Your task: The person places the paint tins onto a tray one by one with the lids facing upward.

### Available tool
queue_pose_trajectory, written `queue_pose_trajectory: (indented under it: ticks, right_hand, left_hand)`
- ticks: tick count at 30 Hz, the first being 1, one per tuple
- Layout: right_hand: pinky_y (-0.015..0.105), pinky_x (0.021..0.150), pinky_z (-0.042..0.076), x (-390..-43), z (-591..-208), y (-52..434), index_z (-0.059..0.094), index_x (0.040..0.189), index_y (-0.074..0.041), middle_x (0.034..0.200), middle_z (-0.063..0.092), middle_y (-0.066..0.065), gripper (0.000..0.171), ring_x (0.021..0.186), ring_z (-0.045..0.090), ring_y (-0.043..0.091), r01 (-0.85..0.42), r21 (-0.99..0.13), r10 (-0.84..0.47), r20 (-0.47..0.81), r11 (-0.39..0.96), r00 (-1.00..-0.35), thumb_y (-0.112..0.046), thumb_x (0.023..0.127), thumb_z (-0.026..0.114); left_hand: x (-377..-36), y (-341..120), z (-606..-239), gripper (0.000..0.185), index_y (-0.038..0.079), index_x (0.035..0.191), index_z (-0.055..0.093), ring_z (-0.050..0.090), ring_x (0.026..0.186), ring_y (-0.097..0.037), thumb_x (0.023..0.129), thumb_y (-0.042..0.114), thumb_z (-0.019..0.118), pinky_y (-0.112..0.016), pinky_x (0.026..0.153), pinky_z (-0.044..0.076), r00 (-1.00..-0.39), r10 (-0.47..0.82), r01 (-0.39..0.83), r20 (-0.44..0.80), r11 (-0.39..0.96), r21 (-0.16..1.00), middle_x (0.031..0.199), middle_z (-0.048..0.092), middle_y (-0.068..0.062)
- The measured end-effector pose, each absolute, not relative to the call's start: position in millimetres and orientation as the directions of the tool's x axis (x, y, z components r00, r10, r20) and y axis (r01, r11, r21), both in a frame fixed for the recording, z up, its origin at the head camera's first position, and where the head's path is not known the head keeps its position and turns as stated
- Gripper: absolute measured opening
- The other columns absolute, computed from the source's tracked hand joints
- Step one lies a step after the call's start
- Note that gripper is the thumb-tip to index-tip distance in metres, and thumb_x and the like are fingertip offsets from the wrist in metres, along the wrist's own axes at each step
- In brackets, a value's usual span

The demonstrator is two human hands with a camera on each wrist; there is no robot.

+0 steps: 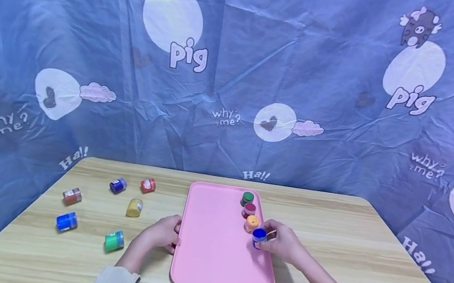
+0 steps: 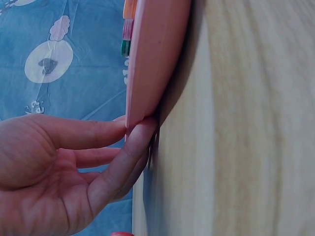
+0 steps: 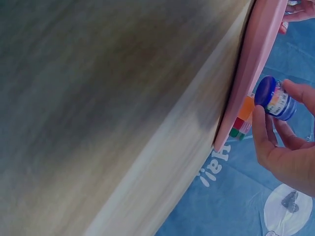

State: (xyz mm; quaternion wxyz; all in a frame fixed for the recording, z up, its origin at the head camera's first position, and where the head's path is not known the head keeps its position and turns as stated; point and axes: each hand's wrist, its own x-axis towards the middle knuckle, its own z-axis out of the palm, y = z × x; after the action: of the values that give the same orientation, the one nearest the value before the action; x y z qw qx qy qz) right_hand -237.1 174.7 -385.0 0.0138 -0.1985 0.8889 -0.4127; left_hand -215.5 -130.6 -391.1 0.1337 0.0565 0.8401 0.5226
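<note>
A pink tray lies on the wooden table. My left hand pinches its left rim, thumb on the edge and fingers tucked beneath, as the left wrist view shows. Between thumb and fingers, my right hand holds a small dark blue paint jar over the tray's right side. Behind that jar, a row runs along the tray's right edge: an orange paint jar, a dark red one and, farthest back, a green one.
Several paint jars lie scattered on the table left of the tray: bright green, blue, brownish red, dark blue, red and yellow. A blue printed cloth hangs behind the table.
</note>
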Motion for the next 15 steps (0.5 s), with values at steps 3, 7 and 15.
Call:
queue_pose_trajectory:
  ticks: [3, 7, 15]
  right_hand:
    - [0.029, 0.064, 0.052, -237.5, -386.8, 172.7, 0.056, 0.092, 0.003, 0.085, 0.061, 0.009, 0.032, 0.081, 0.059, 0.026, -0.334, -0.755, -0.376, 0.126, 0.564, -0.918, 0.003, 0.065, 0.074]
    - [0.033, 0.069, 0.053, -238.1, -389.1, 169.2, 0.055, 0.092, 0.003, 0.088, 0.061, 0.011, 0.033, 0.085, 0.059, 0.031, -0.323, -0.756, -0.379, 0.107, 0.57, -0.919, 0.008, 0.064, 0.073]
    - [0.033, 0.068, 0.053, -240.6, -395.3, 164.6, 0.054, 0.091, 0.003, 0.088, 0.059, 0.01, 0.035, 0.084, 0.059, 0.029, -0.345, -0.734, -0.4, 0.108, 0.585, -0.91, 0.014, 0.061, 0.069]
  left_hand:
    - [-215.5, -130.7, -390.9, 0.036, -0.012, 0.103, 0.046, 0.056, 0.059, -0.023, 0.07, -0.023, 0.052, -0.034, 0.053, 0.054, -0.957, 0.238, -0.041, -0.163, 0.447, 0.893, 0.083, 0.047, -0.015]
    - [-215.4, -130.6, -390.6, 0.037, -0.012, 0.104, 0.046, 0.056, 0.059, -0.023, 0.07, -0.023, 0.051, -0.034, 0.053, 0.054, -0.957, 0.238, -0.041, -0.164, 0.447, 0.893, 0.083, 0.046, -0.014]
    - [-214.7, -129.4, -388.4, 0.041, -0.013, 0.108, 0.045, 0.057, 0.061, -0.025, 0.07, -0.024, 0.051, -0.034, 0.053, 0.054, -0.96, 0.22, -0.059, -0.175, 0.448, 0.892, 0.084, 0.045, -0.015]
